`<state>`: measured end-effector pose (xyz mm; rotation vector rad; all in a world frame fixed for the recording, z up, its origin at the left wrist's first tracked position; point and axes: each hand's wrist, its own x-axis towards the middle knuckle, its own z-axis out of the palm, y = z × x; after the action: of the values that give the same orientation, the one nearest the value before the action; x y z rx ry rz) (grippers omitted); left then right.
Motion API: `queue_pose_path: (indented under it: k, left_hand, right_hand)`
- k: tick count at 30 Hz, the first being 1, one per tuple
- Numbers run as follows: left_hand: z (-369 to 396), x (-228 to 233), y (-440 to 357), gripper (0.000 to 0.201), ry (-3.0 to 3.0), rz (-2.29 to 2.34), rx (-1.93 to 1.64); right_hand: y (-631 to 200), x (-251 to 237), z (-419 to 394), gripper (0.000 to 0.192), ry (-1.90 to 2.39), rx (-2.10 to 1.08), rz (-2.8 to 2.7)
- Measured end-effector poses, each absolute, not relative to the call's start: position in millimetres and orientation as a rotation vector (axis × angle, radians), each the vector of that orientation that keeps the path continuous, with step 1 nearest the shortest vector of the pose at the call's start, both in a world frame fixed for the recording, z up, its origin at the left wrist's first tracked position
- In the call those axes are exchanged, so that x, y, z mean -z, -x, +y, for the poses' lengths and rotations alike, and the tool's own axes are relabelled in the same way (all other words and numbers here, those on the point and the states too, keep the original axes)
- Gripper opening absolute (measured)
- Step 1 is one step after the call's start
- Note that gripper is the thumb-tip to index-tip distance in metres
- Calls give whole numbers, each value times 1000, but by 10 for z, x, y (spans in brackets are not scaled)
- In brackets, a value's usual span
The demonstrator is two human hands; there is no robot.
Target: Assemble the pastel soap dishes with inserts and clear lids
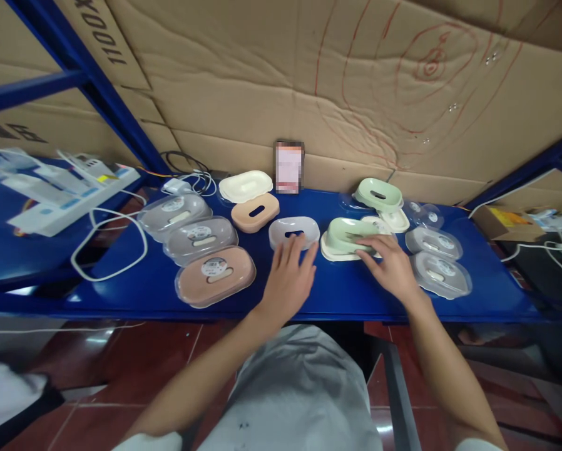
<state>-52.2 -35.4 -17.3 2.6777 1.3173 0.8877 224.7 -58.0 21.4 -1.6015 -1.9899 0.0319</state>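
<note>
The left hand (288,275) is laid flat, fingers spread and empty, its fingertips touching the near edge of a grey soap dish (293,231) lying crosswise just ahead. The right hand (390,266) is rested, fingers together, on a green soap dish (349,233) slightly left of it.

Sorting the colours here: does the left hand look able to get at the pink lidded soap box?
Probably yes: the left hand lies flat just right of the pink lidded soap box, with only bare blue shelf between.

A blur is hiding the small card (289,166) at the back. The right hand (390,264) is covering part of the green dish (347,233).
</note>
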Motion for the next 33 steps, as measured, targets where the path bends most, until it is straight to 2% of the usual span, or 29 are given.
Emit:
queue_pose_path:
  k: [5,10,14,18,24,29,33]
  left_hand:
    - [-536,171,444,42,-2758,908,-680]
    - [-593,228,546,24,-2785,869,-667]
    - [-639,284,657,22,-2724,947,-800]
    - [-643,316,745,32,-2696,1007,-937]
    - [-573,316,792,24,-2743,970,-871]
    - [-568,304,799,21,-2687,1005,-908]
    - [-601,343,795,23,-2725,1044,-876]
  right_hand:
    - [-2020,-77,-964,30,1613,-82,-1630]
    - [-2017,48,-1093,26,1585,-5,-1785]
    - [-1962,121,-1093,27,1470,-130,-2077]
    - [-1812,154,-1120,28,1416,-157,-2194]
    - [-1745,50,-1064,27,1316,-42,-2354]
    - [-1779,63,-897,47,1354,41,-2460]
    - [-1776,205,-878,41,1329,27,-2472]
